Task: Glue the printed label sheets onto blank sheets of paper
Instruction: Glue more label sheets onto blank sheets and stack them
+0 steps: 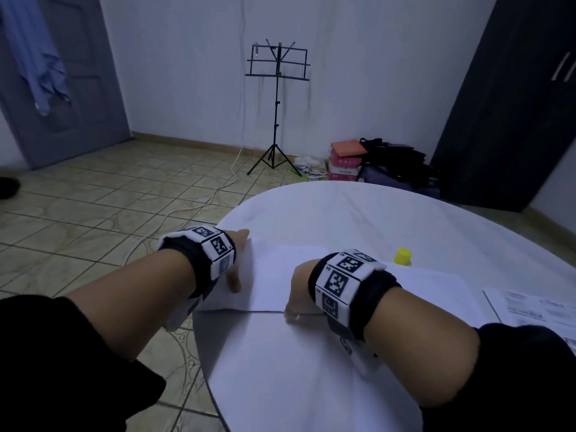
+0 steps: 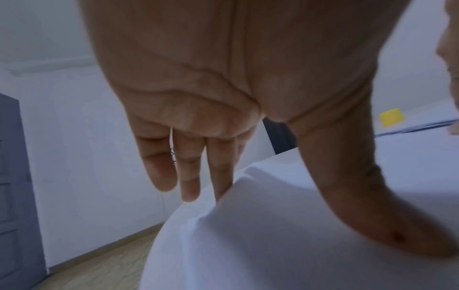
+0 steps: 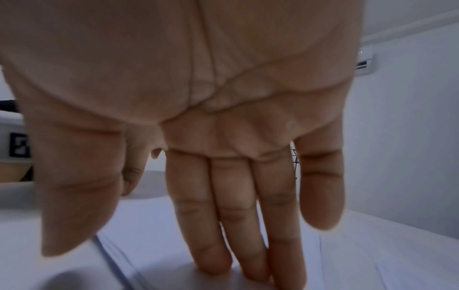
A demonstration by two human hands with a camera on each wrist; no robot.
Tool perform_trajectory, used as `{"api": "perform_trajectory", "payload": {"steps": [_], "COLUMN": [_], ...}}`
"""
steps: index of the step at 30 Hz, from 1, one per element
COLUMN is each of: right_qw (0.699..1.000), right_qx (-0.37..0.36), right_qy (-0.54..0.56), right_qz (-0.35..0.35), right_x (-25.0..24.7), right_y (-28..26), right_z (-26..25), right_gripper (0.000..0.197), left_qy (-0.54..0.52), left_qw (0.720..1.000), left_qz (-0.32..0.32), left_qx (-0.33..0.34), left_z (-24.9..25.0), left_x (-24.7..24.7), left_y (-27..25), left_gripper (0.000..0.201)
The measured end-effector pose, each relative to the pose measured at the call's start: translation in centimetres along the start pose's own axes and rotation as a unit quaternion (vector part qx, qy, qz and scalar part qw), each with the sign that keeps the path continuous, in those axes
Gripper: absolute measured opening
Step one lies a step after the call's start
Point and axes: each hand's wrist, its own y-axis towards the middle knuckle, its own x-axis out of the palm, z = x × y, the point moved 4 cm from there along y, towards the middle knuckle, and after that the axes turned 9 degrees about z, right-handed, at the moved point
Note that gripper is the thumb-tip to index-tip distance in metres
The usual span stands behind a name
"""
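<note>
A blank white sheet (image 1: 271, 272) lies on the white round table (image 1: 343, 210), near its left edge. My left hand (image 1: 238, 260) is at the sheet's left edge, the thumb lying on the paper and the straight fingers (image 2: 188, 176) along the edge. There the sheet (image 2: 273, 245) bulges up. My right hand (image 1: 299, 291) presses flat on the sheet's near right corner, its straight fingers (image 3: 231, 215) down on the paper (image 3: 161, 235). A glue stick with a yellow cap (image 1: 402, 256) stands just beyond my right wrist. Printed label sheets (image 1: 530, 310) lie at the right.
More white paper (image 1: 436, 285) lies on the table right of the glue stick. A black music stand (image 1: 276, 104), boxes and bags (image 1: 374, 163) and a dark cupboard (image 1: 514, 104) stand on the tiled floor behind. A white cable (image 1: 187, 210) runs across the floor.
</note>
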Motion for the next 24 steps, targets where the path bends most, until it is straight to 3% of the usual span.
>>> {"api": "perform_trajectory", "payload": {"steps": [3, 6, 8, 9, 11, 13, 15, 18, 21, 24], "right_qw": [1.0, 0.999, 0.999, 0.999, 0.998, 0.997, 0.994, 0.989, 0.989, 0.985], "right_qx": [0.014, 0.032, 0.041, 0.043, 0.053, 0.063, 0.076, 0.095, 0.09, 0.1], "right_qy": [0.003, 0.021, 0.026, 0.025, 0.027, 0.04, 0.063, 0.093, 0.089, 0.078], "right_qz": [0.001, 0.016, 0.019, 0.022, 0.029, 0.033, 0.04, 0.067, 0.081, 0.114], "right_x": [0.0, 0.0, 0.3, 0.4, 0.5, 0.7, 1.0, 1.5, 1.4, 1.0], "right_y": [-0.2, -0.4, -0.4, -0.4, -0.5, -0.4, -0.3, 0.0, 0.6, 1.0], "right_z": [0.0, 0.2, 0.3, 0.4, 0.5, 0.8, 1.1, 1.4, 1.2, 1.4], "right_gripper": [0.046, 0.044, 0.043, 0.043, 0.042, 0.042, 0.039, 0.046, 0.06, 0.081], "left_qy": [-0.062, -0.171, -0.272, -0.333, -0.458, -0.554, -0.617, -0.691, -0.734, -0.748], "left_qw": [0.997, 0.984, 0.959, 0.937, 0.876, 0.814, 0.765, 0.7, 0.653, 0.637], "left_qz": [0.009, 0.049, 0.061, 0.063, 0.053, -0.006, -0.079, -0.095, -0.096, -0.1], "left_qx": [0.035, -0.004, -0.057, -0.086, -0.141, -0.172, -0.167, -0.153, -0.159, -0.155], "left_z": [1.4, 0.3, -0.9, -1.6, -2.8, -3.4, -3.1, -2.4, -2.0, -1.9], "left_x": [-2.6, -2.5, -2.4, -2.4, -2.0, -0.8, 0.3, 1.0, 0.9, 0.9], "left_y": [-5.6, -6.6, -7.0, -7.1, -7.6, -8.0, -8.5, -8.2, -8.0, -7.8], "left_gripper": [0.133, 0.133, 0.129, 0.122, 0.088, 0.054, 0.044, 0.033, 0.01, 0.019]}}
